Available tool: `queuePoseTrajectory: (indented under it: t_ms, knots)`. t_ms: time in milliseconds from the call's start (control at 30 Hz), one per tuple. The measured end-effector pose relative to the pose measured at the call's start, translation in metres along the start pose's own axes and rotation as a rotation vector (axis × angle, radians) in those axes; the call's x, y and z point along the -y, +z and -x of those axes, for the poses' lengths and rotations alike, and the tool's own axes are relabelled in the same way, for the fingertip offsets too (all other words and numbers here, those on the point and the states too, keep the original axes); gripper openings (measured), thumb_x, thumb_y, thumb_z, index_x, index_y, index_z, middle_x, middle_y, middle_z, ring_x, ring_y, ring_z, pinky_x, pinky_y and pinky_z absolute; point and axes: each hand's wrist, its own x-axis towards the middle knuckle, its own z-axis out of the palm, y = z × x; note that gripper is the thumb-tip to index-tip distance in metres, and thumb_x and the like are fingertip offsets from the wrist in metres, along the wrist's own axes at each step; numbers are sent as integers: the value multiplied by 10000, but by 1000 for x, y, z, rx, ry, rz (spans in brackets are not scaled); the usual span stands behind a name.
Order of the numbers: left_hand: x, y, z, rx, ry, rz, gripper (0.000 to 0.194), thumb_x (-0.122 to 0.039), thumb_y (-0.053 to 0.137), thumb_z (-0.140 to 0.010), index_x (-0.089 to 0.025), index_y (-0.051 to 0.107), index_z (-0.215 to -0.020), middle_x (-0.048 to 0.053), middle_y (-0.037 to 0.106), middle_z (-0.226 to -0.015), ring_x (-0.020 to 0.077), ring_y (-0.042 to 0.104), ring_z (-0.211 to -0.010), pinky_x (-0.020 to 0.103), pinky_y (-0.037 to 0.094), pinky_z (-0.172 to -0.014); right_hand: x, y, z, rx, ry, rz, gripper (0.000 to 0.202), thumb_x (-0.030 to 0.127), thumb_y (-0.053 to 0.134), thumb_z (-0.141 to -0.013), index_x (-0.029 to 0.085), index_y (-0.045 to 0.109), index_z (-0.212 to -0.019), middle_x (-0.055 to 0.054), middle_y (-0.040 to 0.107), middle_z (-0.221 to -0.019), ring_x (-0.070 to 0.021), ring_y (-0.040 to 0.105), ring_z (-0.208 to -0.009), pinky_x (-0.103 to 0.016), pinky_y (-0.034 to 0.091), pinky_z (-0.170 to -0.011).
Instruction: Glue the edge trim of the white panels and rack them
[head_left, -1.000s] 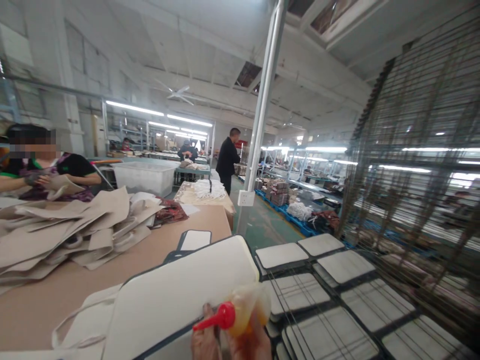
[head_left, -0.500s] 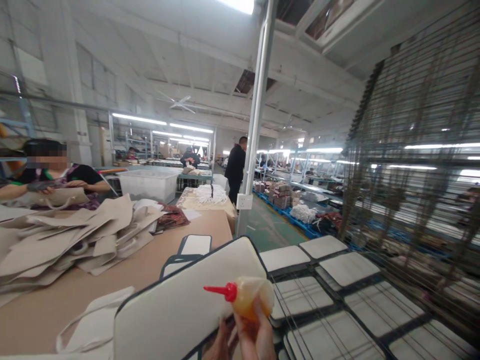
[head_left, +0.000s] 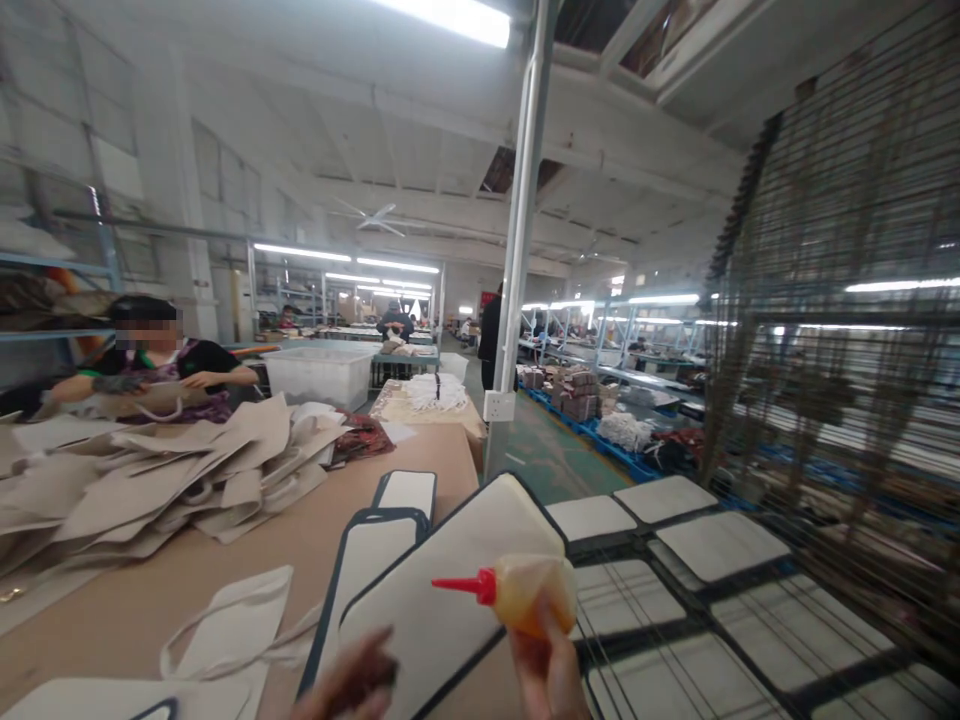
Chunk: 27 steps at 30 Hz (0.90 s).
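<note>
My right hand (head_left: 546, 655) is wrapped round a squeeze bottle (head_left: 532, 592) of amber liquid. Its red nozzle points left, above a pale panel with a dark border (head_left: 442, 600). Over the lower left of that panel is my left hand (head_left: 352, 675), blurred, its fingers apart and nothing visible in them; whether it touches the panel I cannot tell. Beneath and behind lie similar dark-edged panels (head_left: 375, 550). A pale bag piece with straps (head_left: 240, 620) rests on the table to the left.
Several pale panels (head_left: 622, 600) lie on a wire rack at right, with raised wire shelves (head_left: 825, 300) behind. A metal post (head_left: 517, 250) stands ahead. Beige bag pieces (head_left: 172, 470) cover the table's left, where a co-worker (head_left: 165, 370) handles one. A white bin (head_left: 322, 372) stands beyond.
My left hand has moved left, away from my right hand and across the panel. The panel sits more steeply angled, uncovering others behind it. The view has turned slightly left; the bottle stays in my right hand.
</note>
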Motion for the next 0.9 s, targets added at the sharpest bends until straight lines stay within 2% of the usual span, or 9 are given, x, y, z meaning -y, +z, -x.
queuePoseTrajectory:
  t_ms: [67, 133, 233, 333, 467, 567, 667, 800, 900]
  knots:
    - [-30, -6, -13, -128, 264, -262, 529, -319, 899, -430, -319, 750, -938, 69, 747, -1045, 387, 480, -1296, 482, 244, -1167, 1, -1, 9, 15, 7, 4, 401, 326, 924, -542, 174, 724, -854, -26, 750, -854, -201, 706, -875, -263, 568, -790]
    - [-52, -3, -30, -53, 326, -362, 482, -189, 881, -395, -270, 753, -852, 96, 750, -1023, 387, 468, -1302, 492, 202, -1167, 1, 2, 20, 42, -1, 11, 428, 330, 914, -562, 168, 724, -909, -48, 750, -892, -234, 701, -915, -305, 567, -817]
    - [-58, 7, -53, 212, 195, -286, 347, -95, 821, -480, -226, 758, -795, 93, 755, -906, 326, 647, -1046, 408, 441, -1007, 3, 12, 33, 74, -26, 34, 394, 336, 899, -593, 184, 731, -916, -47, 750, -893, -239, 706, -901, -310, 572, -792]
    - [-46, 11, -66, 362, 90, -165, 273, -42, 796, -493, -192, 764, -718, 62, 754, -810, 282, 682, -895, 284, 525, -820, 8, 11, 44, 71, -31, 56, 337, 369, 879, -629, 200, 743, -886, -35, 748, -846, -220, 711, -868, -301, 570, -782]
    - [-44, 1, -69, 346, 14, -131, 323, -44, 823, -457, -209, 783, -733, 48, 766, -844, 285, 683, -911, 258, 539, -784, 31, -14, 60, -18, -53, 89, 356, 411, 869, -632, 187, 750, -882, -64, 749, -875, -224, 710, -867, -324, 568, -810]
    - [-52, -9, -67, 349, 7, -182, 319, -100, 843, -467, -240, 789, -748, 41, 768, -844, 284, 692, -873, 287, 560, -758, 72, -24, 70, -102, -128, 178, 390, 449, 879, -591, 224, 754, -885, -57, 749, -889, -234, 701, -863, -377, 555, -855]
    - [-53, -14, -65, 459, -58, -197, 302, -192, 840, -532, -230, 798, -829, 62, 770, -855, 292, 704, -811, 324, 575, -701, 117, -7, 72, -254, -327, 210, 484, 386, 932, -443, 245, 749, -868, -37, 743, -883, -229, 683, -877, -418, 475, -977]
    - [-45, -11, -61, 495, -168, -105, 371, -299, 838, -547, -171, 796, -892, 111, 767, -845, 296, 719, -738, 317, 572, -640, 153, 26, 69, -212, -649, 348, 529, 369, 923, -441, 252, 724, -917, 5, 723, -901, -224, 629, -998, -458, 290, -1123]
    - [-40, -9, -55, 478, -214, -62, 399, -316, 845, -519, -171, 796, -887, 127, 768, -853, 322, 725, -738, 328, 573, -601, 164, 32, 70, -202, -758, 441, 511, 329, 929, -424, 250, 716, -882, 34, 704, -800, -186, 642, -877, -376, 417, -1019]
